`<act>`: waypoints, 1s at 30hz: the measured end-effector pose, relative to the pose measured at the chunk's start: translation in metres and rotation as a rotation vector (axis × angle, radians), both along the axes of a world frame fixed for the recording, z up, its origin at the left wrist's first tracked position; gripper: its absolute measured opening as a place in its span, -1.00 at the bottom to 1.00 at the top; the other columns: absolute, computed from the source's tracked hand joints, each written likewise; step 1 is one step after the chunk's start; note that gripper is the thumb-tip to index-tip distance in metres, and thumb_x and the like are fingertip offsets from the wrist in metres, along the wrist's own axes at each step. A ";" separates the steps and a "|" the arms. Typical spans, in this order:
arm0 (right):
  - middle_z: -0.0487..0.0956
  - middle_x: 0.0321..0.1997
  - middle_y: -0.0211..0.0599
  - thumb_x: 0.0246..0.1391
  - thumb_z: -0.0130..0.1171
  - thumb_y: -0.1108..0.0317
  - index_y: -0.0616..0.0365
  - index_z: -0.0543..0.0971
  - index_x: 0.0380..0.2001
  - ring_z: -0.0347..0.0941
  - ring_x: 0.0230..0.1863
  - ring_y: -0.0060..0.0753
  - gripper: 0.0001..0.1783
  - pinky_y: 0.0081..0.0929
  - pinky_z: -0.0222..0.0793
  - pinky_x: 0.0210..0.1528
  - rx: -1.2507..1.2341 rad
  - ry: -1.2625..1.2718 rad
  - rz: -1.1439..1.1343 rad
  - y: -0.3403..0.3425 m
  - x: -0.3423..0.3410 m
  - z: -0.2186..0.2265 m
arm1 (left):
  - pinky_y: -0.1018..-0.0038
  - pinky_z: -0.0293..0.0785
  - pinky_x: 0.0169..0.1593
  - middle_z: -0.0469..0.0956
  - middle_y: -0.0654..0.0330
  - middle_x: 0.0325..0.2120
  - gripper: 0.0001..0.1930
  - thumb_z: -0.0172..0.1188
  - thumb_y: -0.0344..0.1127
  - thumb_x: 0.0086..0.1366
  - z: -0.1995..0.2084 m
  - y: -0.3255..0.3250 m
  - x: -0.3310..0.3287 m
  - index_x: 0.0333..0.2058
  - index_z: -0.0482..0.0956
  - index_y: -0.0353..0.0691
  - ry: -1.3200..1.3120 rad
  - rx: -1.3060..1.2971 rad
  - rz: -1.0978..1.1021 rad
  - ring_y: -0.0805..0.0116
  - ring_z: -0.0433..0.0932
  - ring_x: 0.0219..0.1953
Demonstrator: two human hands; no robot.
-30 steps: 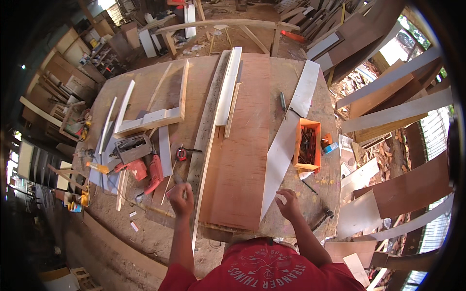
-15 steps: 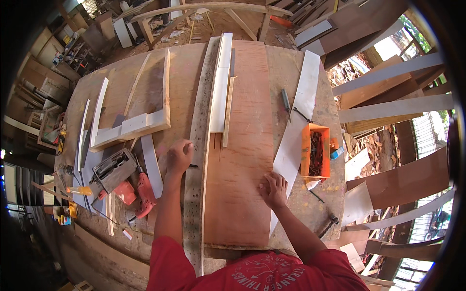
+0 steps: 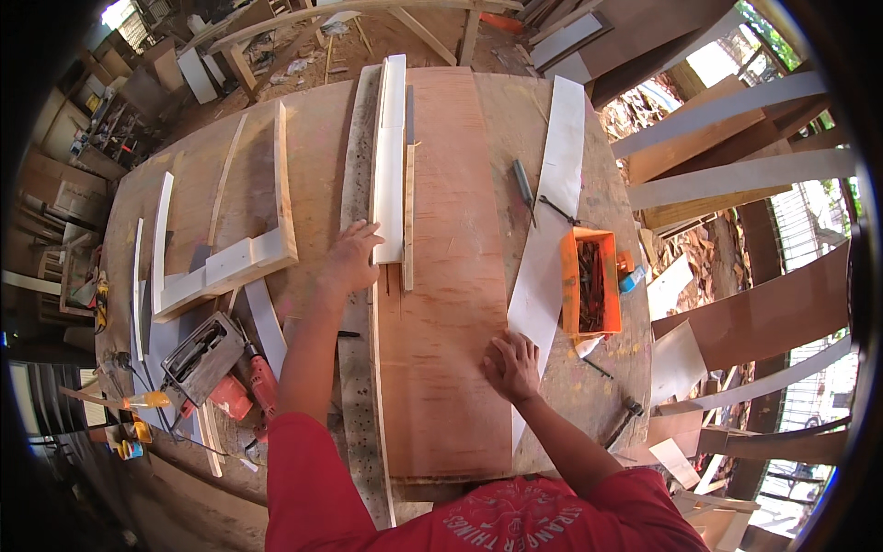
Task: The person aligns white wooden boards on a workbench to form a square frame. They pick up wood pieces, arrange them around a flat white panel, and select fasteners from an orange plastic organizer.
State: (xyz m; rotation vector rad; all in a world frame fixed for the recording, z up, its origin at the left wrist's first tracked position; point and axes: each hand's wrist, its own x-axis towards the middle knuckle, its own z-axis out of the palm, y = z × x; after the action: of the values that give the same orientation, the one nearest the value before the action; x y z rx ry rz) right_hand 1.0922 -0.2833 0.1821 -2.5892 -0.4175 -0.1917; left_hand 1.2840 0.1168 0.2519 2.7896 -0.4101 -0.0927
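Observation:
My left hand [image 3: 357, 254] lies across the long speckled grey board [image 3: 357, 368], fingers stretched out to the near end of a white-faced strip [image 3: 393, 175]. Its fingertips reach the left edge of that strip, but how firmly they touch I cannot tell. A narrow wooden strip [image 3: 409, 230] lies along the right side of the white one. Under them spreads a reddish-brown plywood sheet [image 3: 446, 368]. On the right edge of this sheet rests my right hand [image 3: 512, 366], fingers loosely bent and apart, holding nothing. Beside it runs a pale long strip [image 3: 538, 248].
An orange box [image 3: 570, 304] of small tools stands on the right of the table, near a dark-handled tool [image 3: 523, 182] and a hammer [image 3: 627, 419]. On the left are a white-and-wood frame [image 3: 230, 267], a grey power tool [image 3: 204, 351] and a red drill [image 3: 262, 379].
My left hand has moved forward from beside the speckled board onto the end of the white strip, its fingers opening out. My right hand stays on the plywood. The view has shifted slightly.

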 end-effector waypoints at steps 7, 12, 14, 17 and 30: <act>0.44 0.39 -0.14 0.14 0.39 0.14 -0.07 0.56 0.19 0.35 0.37 0.09 -0.45 0.06 0.25 0.36 -0.027 0.010 -0.034 0.001 0.001 0.000 | 0.15 0.36 0.46 0.56 0.01 0.28 -0.63 0.28 -0.45 0.22 -0.023 0.017 0.029 0.03 0.68 -0.24 -0.078 -0.168 0.065 -0.04 0.43 0.38; 0.43 0.40 -0.15 0.13 0.39 0.12 -0.11 0.54 0.23 0.35 0.37 0.11 -0.41 0.11 0.25 0.35 -0.053 0.034 -0.054 -0.001 0.001 -0.003 | 0.14 0.39 0.42 0.63 0.05 0.18 -0.61 0.34 -0.28 0.29 -0.011 0.004 0.091 0.07 0.68 -0.25 -0.062 -0.231 0.236 -0.01 0.48 0.32; 0.42 0.40 -0.15 0.13 0.40 0.12 -0.11 0.53 0.23 0.34 0.38 0.11 -0.41 0.12 0.25 0.35 -0.055 0.045 -0.046 0.000 0.001 -0.004 | 0.09 0.36 0.44 0.53 0.01 0.28 -0.47 0.39 -0.16 0.28 -0.011 -0.006 0.121 0.18 0.59 -0.25 -0.016 -0.191 0.276 -0.04 0.40 0.39; 0.41 0.41 -0.16 0.12 0.40 0.11 -0.12 0.52 0.24 0.32 0.39 0.11 -0.39 0.12 0.25 0.35 -0.044 0.058 -0.032 0.000 0.003 -0.005 | -0.02 0.28 0.49 0.27 -0.09 0.46 -0.13 0.47 0.05 0.23 -0.027 -0.032 0.146 0.40 0.34 -0.25 0.083 -0.034 0.381 -0.12 0.20 0.51; 0.43 0.37 -0.17 0.10 0.42 0.14 -0.12 0.52 0.21 0.35 0.37 0.08 -0.41 0.08 0.31 0.31 0.009 0.027 -0.026 -0.004 0.006 -0.003 | -0.22 0.16 0.50 0.11 -0.13 0.54 -0.02 0.43 0.05 0.20 -0.024 -0.043 0.160 0.47 0.19 -0.22 -0.039 0.251 0.418 -0.09 0.14 0.56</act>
State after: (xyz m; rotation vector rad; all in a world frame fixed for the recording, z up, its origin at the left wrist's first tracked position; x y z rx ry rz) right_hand 1.0977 -0.2874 0.1787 -2.5866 -0.3731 -0.1672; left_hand 1.4445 0.0738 0.2279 3.0605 0.1958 0.0075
